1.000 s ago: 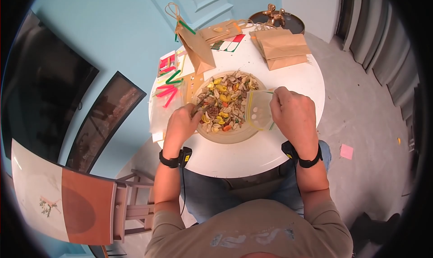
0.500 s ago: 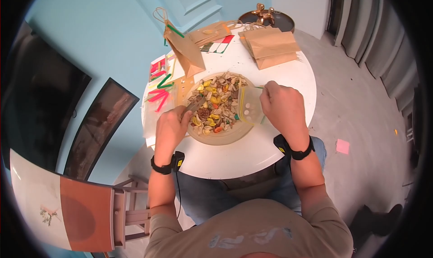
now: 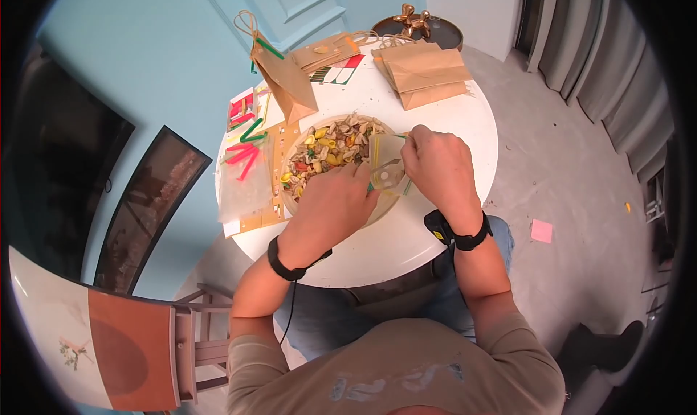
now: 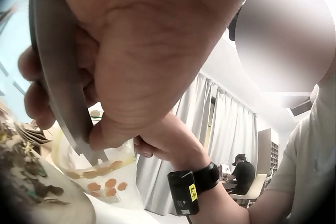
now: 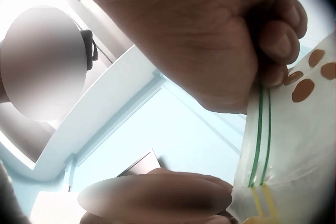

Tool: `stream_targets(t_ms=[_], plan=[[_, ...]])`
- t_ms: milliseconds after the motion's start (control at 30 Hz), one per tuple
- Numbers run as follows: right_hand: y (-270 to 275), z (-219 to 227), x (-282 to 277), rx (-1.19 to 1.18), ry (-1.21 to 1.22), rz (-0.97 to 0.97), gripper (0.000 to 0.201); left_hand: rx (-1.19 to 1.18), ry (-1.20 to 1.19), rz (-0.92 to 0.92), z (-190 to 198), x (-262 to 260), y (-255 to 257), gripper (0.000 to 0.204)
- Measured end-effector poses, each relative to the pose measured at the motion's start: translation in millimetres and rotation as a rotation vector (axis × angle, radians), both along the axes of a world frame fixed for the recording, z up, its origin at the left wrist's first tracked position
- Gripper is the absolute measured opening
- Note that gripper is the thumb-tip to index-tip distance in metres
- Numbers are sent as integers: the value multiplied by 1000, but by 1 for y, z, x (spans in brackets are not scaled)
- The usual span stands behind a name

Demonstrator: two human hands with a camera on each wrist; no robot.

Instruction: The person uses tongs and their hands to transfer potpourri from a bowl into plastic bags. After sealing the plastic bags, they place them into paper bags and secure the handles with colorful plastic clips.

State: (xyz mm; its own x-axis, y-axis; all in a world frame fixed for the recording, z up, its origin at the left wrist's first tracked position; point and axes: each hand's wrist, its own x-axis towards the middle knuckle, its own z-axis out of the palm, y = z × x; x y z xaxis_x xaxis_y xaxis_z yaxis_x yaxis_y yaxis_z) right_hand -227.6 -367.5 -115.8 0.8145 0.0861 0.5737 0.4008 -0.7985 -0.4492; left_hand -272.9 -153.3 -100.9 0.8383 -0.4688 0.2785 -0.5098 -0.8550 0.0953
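Observation:
In the head view a round bowl (image 3: 380, 215) holds a dried mix (image 3: 319, 150) of pale, yellow and orange pieces. My left hand (image 3: 330, 204) reaches over its front. The left wrist view shows that hand (image 4: 142, 50) gripping metal tongs (image 4: 63, 77), their tips at the mouth of a clear zip bag (image 4: 113, 184) with orange-brown dots. At the bowl's right side, my right hand (image 3: 443, 170) pinches the edge of the bag (image 3: 392, 148). In the right wrist view, curled fingers of this hand (image 5: 210, 40) hold the bag (image 5: 299, 145) beside its green zip lines.
Brown paper bags (image 3: 428, 74) lie at the back of the white table (image 3: 479, 136); another (image 3: 290, 88) stands behind the bowl. Left of the bowl are pink strips (image 3: 243, 157), green strips (image 3: 252, 130) and a translucent sheet (image 3: 243, 190). A person (image 4: 242, 176) sits in the background.
My left hand has moved right across the bowl with the tongs, from its left side to the bag. The right hand keeps its hold on the bag. The head view has shifted slightly.

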Motion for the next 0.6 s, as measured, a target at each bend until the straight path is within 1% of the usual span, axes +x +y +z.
stream_targets(t_ms=[100, 200, 300, 433, 533, 600], plan=[[-1, -1, 1, -15, -3, -3, 23, -27, 10, 17, 3, -6, 15, 37], [0, -2, 0, -21, 1, -1, 23, -138, -35, 99, 7, -16, 40, 37], [-1, -2, -1, -12, 1, -4, 22, -202, -52, 259, 2, -23, 77, 35], [0, 1, -3, -25, 30, -7, 22, -192, 30, 444, -3, -36, 111, 33], [3, 0, -4, -33, 37, -4, 22, -169, 22, 468, -13, -42, 118, 33], [4, 0, -4, -43, 45, -5, 22, -167, 37, 445, -20, -41, 120, 33]])
